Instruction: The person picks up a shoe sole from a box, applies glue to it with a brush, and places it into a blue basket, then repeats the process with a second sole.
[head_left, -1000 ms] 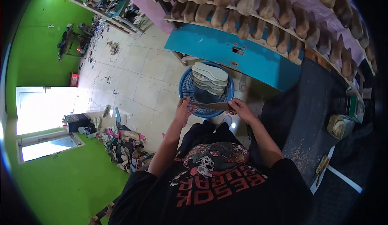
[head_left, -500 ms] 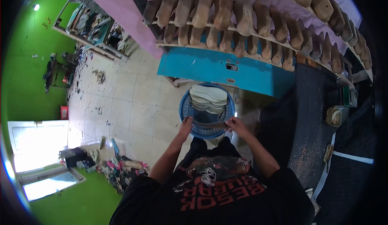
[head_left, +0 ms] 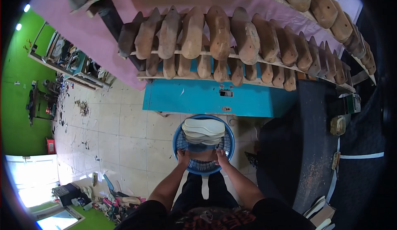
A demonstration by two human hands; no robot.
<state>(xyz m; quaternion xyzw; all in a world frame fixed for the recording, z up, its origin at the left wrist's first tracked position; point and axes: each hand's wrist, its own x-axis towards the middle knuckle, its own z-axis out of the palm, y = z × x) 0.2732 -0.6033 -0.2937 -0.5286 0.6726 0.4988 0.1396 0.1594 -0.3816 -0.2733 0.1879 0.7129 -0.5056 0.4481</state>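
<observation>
My left hand [head_left: 182,157] and my right hand [head_left: 222,157] are closed on opposite ends of a flat brown piece [head_left: 202,154], which stretches between them. Its exact kind is not clear at this size. Both hands are over the near half of a round blue plastic basket [head_left: 231,148]. Beyond the brown piece, a pile of cream-white shoe soles [head_left: 203,126] rests in the far part of the basket, overlapping one another.
Wooden shoe lasts [head_left: 192,33] line racks above a turquoise panel [head_left: 178,97]. To the right stands a dark bench [head_left: 312,147] with a small container [head_left: 338,125] beyond it. Scraps [head_left: 118,205] lie heaped on the tiled floor [head_left: 134,147] at lower left.
My view has tilted up toward the racks and shifted. The brown piece, edge-on before, now shows more of its broad face, still held between both hands.
</observation>
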